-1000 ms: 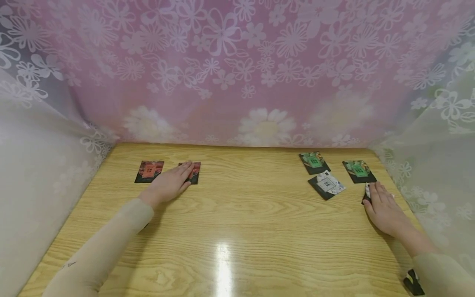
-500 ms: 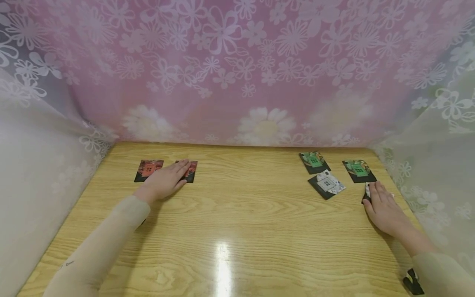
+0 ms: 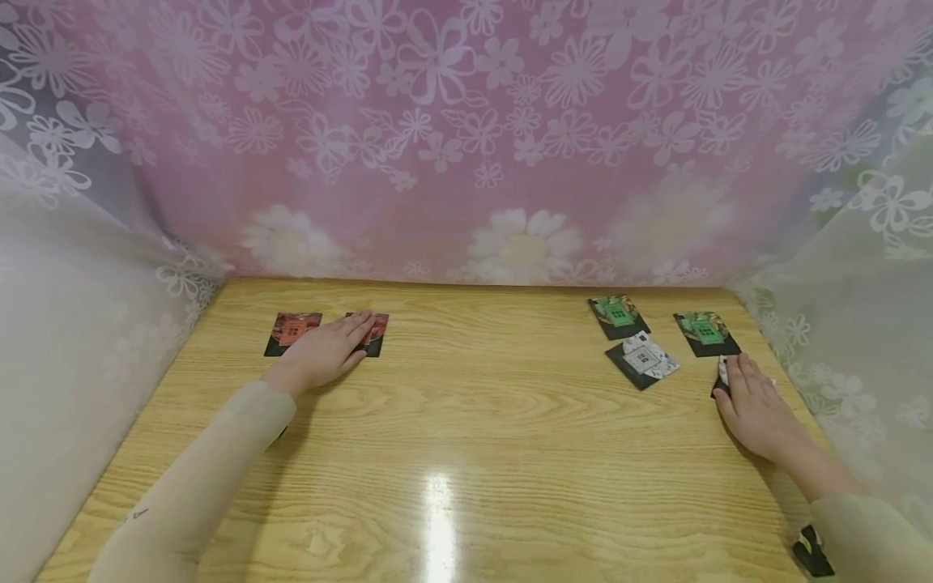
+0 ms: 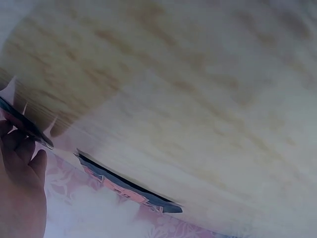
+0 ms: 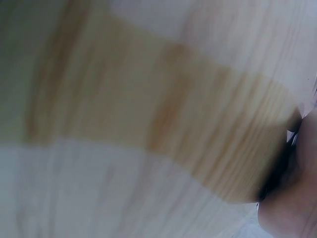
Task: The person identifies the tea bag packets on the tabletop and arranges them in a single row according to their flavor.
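Fingers extended, my left hand (image 3: 324, 352) rests on a red-and-black square packet (image 3: 379, 330) at the far left of the table, covering much of it. Just left of it lies a matching red packet (image 3: 293, 330), seen at a low angle in the left wrist view (image 4: 129, 188). On the far right, my right hand (image 3: 758, 413) lies flat over a white-and-black packet (image 3: 722, 374), most of which is hidden. Behind that hand is a green-and-black packet (image 3: 705, 332). Further left, another green packet (image 3: 618, 314) touches or slightly underlies a tilted white packet (image 3: 643, 359).
A black item with a yellow-green patch (image 3: 811, 555) sits by the right sleeve. Beneath the left sleeve, a small dark edge (image 3: 283, 433) peeks out. Flowered pink curtain (image 3: 466, 162) backs the wooden table (image 3: 466, 405), with pale flowered cloth at both sides.
Early on, my left hand slid the red packet slightly left, toward the other red one; it has stayed there since. My right hand and the packets around it keep their places.
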The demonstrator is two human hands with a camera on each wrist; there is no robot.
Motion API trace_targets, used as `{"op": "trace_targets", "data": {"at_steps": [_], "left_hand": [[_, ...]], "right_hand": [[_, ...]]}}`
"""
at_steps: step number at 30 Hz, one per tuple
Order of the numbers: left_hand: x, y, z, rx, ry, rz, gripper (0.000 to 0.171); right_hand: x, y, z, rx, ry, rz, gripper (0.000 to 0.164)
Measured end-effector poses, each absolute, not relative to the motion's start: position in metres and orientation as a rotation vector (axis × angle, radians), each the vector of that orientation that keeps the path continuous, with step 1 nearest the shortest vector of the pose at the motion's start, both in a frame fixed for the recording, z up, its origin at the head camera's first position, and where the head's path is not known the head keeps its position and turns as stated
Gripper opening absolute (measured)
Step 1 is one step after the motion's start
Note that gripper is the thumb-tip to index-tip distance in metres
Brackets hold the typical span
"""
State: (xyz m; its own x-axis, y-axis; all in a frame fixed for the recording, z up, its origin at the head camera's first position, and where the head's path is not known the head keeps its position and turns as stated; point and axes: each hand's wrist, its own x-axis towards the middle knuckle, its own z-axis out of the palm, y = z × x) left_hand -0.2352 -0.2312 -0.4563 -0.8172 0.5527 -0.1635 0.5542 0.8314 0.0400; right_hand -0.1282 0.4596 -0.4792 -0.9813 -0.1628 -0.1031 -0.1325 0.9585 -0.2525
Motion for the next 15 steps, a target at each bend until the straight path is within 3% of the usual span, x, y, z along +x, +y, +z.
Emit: {"op": "trace_targets", "data": {"at_steps": [15], "left_hand": [[-0.2348,-0.2324,-0.4537,0.920,2.858,-0.065,0.066]], "right_hand": [[-0.1284,0.4597,-0.4783,-0.201,2.970,-0.376,0.071]]}}
